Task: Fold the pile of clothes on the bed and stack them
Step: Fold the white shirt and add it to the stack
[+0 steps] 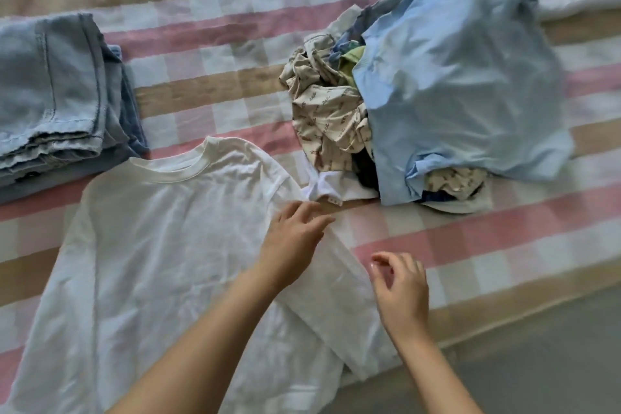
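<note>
On the bed [218,84], the left hand [292,239] is resting open on the white shirt [161,245], seemingly pinning it for folding; the right hand [401,292] is hovering, loosely curled, empty

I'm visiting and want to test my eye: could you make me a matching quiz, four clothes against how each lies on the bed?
1 white shirt
2 jeans
3 light blue shirt
4 patterned cream garment

A crumpled in the pile
B folded, at the left
C spread flat, nearest the person
D draped over the pile

Pairs: 1-C, 2-B, 3-D, 4-A
</note>
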{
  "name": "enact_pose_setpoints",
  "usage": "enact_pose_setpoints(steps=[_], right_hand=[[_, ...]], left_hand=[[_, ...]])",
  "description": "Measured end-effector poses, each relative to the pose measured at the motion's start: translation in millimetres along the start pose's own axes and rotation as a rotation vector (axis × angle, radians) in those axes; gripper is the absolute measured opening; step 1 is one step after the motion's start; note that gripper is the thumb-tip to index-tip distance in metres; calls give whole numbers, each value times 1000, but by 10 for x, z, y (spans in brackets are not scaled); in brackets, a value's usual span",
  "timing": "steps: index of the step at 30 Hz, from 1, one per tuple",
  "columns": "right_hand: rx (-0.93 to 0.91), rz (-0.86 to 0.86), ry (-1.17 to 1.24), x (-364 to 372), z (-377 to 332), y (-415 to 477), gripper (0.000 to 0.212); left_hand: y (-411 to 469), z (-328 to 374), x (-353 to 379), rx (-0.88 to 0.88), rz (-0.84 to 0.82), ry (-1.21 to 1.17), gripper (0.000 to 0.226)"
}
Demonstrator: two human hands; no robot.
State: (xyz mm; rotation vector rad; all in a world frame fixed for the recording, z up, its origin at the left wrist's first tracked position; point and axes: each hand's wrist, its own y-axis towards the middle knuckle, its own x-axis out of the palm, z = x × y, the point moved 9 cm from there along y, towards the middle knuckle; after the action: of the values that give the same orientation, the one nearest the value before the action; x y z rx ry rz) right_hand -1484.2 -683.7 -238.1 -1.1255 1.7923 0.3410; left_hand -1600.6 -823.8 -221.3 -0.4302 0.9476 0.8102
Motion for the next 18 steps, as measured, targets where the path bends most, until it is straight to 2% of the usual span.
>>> enact_pose_setpoints(steps=[3,7,11,15,18], right_hand=[[39,-38,-117,25,233,-196,20],[74,-24,-258,9,496,-397,36],[68,-17,-277,-52,691,-537,31],[109,-53,-66,-92,830,-521,19],[217,-3,380,-262,932,-441,16]], left_hand=[[110,5,333,45,-144,136,39],[271,-91,398,36,-203,269,20],[311,-138,363,25,-248,306,11],[296,-143,277,14,-247,277,14],[296,-10,52,19,-103,200,11]])
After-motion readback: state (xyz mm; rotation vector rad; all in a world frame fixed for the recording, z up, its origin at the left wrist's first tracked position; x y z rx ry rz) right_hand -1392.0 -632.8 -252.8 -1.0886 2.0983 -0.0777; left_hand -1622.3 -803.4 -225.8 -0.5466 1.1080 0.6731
